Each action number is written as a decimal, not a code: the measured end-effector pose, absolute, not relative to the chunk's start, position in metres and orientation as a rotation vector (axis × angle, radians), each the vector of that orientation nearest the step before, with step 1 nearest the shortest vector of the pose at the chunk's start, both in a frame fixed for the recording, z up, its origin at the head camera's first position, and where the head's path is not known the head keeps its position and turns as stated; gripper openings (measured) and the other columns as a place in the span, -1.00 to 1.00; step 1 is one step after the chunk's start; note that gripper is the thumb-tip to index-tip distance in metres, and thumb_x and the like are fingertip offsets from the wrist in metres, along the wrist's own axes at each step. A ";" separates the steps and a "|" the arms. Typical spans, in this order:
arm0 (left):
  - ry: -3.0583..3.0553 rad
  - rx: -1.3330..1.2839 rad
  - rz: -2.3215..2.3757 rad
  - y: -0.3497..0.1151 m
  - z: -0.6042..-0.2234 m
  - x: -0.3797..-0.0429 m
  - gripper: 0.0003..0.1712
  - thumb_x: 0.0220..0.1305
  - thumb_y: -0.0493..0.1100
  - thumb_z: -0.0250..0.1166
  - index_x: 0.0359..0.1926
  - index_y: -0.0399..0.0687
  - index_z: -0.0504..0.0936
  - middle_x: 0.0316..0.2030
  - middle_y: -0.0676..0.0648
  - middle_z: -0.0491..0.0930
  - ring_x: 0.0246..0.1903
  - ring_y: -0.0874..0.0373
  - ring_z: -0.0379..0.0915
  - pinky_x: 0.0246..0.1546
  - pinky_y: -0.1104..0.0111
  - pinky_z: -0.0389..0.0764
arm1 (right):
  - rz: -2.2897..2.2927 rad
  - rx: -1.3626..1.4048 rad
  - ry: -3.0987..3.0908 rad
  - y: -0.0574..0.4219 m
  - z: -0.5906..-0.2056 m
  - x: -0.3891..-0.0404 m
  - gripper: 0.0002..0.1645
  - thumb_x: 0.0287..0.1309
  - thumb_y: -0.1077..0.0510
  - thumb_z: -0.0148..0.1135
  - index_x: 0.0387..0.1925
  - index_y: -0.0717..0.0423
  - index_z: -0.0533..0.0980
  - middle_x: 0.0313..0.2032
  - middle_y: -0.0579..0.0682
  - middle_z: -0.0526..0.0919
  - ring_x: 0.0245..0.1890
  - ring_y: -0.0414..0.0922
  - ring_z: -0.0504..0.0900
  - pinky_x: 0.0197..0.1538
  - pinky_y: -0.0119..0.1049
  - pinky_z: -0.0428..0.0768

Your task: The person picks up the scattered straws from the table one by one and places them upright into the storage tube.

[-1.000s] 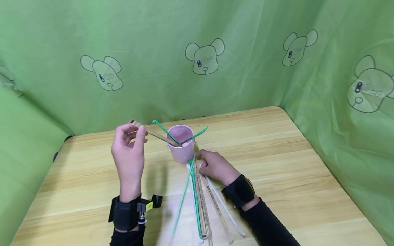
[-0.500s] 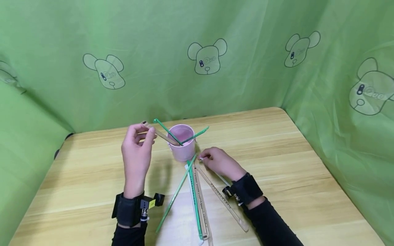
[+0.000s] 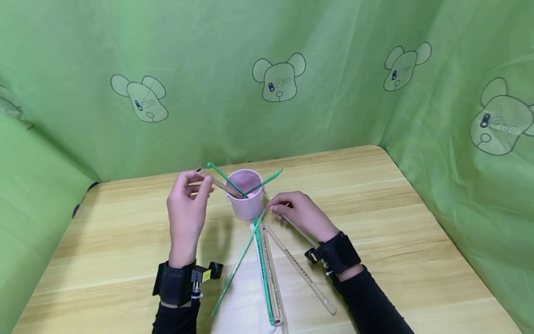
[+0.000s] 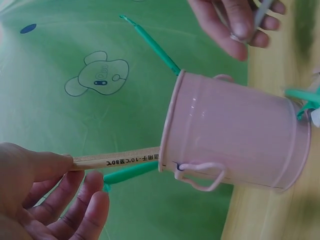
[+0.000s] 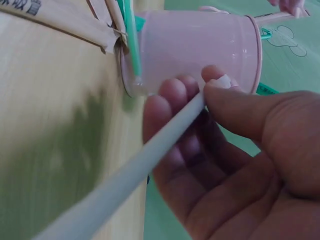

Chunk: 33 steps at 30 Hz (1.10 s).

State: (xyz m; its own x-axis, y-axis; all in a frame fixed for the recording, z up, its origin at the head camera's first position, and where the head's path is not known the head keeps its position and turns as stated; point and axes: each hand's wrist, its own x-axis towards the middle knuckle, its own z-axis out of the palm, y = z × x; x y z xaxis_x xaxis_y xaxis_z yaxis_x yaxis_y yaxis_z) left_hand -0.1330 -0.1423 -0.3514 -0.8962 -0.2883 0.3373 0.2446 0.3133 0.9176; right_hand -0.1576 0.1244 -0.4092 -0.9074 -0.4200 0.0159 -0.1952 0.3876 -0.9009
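A small pink bucket (image 3: 247,209) stands near the table's back edge. My left hand (image 3: 188,208) pinches the upper end of a brown paper-wrapped straw (image 4: 117,160) between thumb and forefinger; its lower part leans inside the bucket. Two green straws (image 3: 225,177) stick out over the rim on opposite sides. Just right of the bucket, my right hand (image 3: 303,213) pinches a white straw (image 5: 135,172) near one end, thumb against fingers. The straw runs back under the palm toward the wrist. In the left wrist view the small pink handle (image 4: 202,176) hangs at the bucket's side.
In front of the bucket several wrapped straws lie on the wooden table (image 3: 396,241): a slanting green straw (image 3: 238,263), a middle bundle of green, brown and white, and a separate brown straw (image 3: 300,270). A green curtain (image 3: 333,116) closes off the back and sides.
My left hand has moved right, toward the bucket, with the brown straw. The right hand has lifted the white straw away from the others, and the loose brown straw has shifted right.
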 end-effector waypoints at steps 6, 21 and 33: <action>-2.176 0.049 -1.560 -0.145 -0.357 -0.136 -0.76 0.53 -0.19 0.35 0.05 -0.28 0.61 -0.04 -0.12 0.70 -0.24 0.08 0.69 -0.24 0.45 0.68 | -1.483 -0.458 2.586 0.128 -0.400 -0.158 -0.63 0.43 0.25 0.38 0.22 0.19 0.67 -0.20 0.00 0.77 -0.18 -0.07 0.73 0.04 -0.11 0.67; -2.415 0.120 -1.530 -0.149 -0.364 -0.138 -0.60 0.59 -0.01 0.28 0.23 -0.17 0.58 0.01 -0.16 0.70 -0.20 -0.07 0.71 -0.20 0.26 0.65 | -1.605 -0.386 2.677 0.154 -0.375 -0.158 -0.86 0.43 0.02 0.42 -0.07 -0.07 0.75 -0.18 -0.11 0.76 -0.15 -0.08 0.64 -0.05 -0.09 0.60; -2.843 0.108 -1.413 -0.152 -0.367 -0.135 -0.59 0.60 -0.02 0.24 0.20 -0.26 0.62 0.00 -0.29 0.68 -0.13 -0.20 0.68 -0.10 0.05 0.65 | -2.249 -0.337 2.603 0.161 -0.363 -0.158 -0.72 0.34 0.17 0.50 -0.01 0.23 0.70 -0.20 0.10 0.78 -0.26 -0.02 0.76 -0.16 -0.19 0.78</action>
